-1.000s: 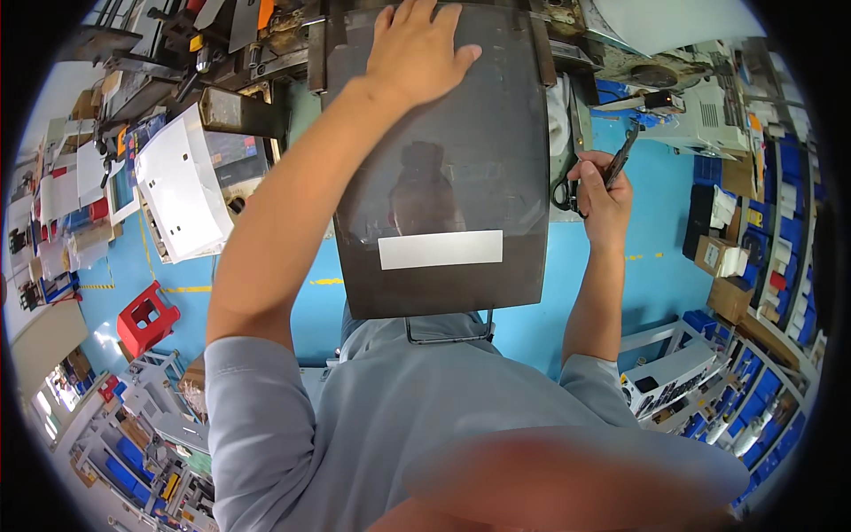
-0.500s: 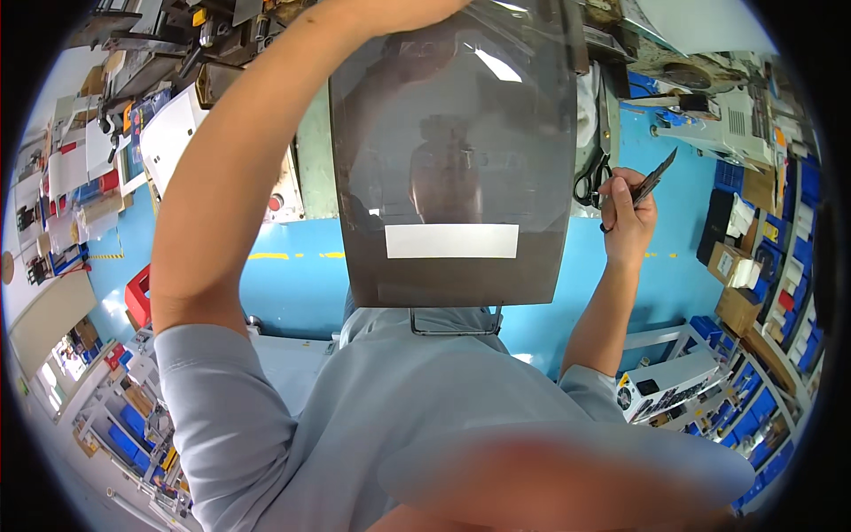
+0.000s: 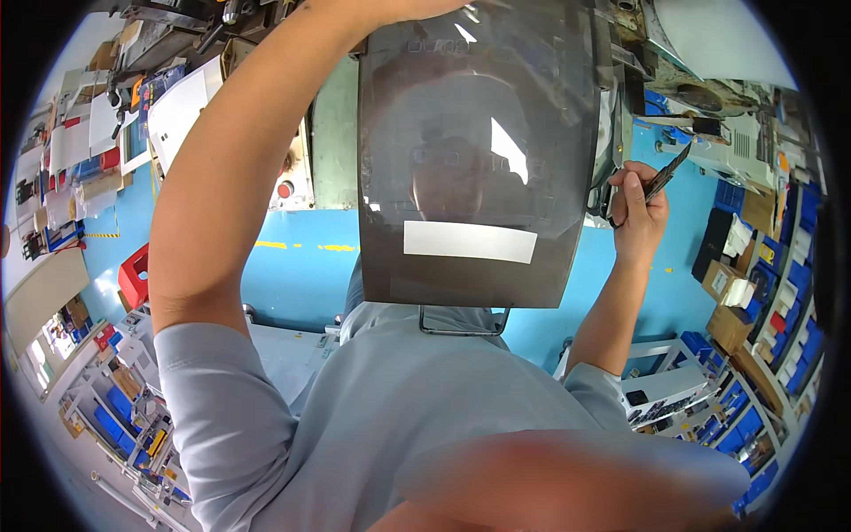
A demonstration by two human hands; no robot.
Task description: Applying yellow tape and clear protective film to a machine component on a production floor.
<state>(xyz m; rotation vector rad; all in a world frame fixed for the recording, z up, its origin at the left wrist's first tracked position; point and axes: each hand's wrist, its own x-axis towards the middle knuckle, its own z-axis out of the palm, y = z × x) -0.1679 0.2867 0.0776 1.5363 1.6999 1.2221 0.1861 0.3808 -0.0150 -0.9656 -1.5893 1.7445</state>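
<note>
A large dark grey glossy panel [image 3: 470, 284] with a white strip [image 3: 470, 242] near its lower edge fills the middle of the view, reflecting light. Clear film seems to cover part of it. My left arm arches over to the panel's top, where my left hand [image 3: 417, 9] lies against the upper edge; the frame's edge cuts off its fingers. To the right of the panel, my right hand [image 3: 640, 208] is closed on a dark pointed tool [image 3: 671, 170] whose tip points up and right. Black-handled scissors [image 3: 596, 202] lie partly hidden between the panel and that hand.
Behind the panel stands a green-grey bench [image 3: 337, 151], with a red button [image 3: 284, 190] to its left. A black wire frame [image 3: 461, 333] shows below the panel. At right are a pale machine [image 3: 731, 133], cardboard boxes [image 3: 729, 275] and blue bins; a red bin [image 3: 133, 275] stands left.
The view has turned slightly, so panel and bench sit farther right. The panel now leans a little, its white strip sloping down to the right. My right hand keeps its hold on the tool.
</note>
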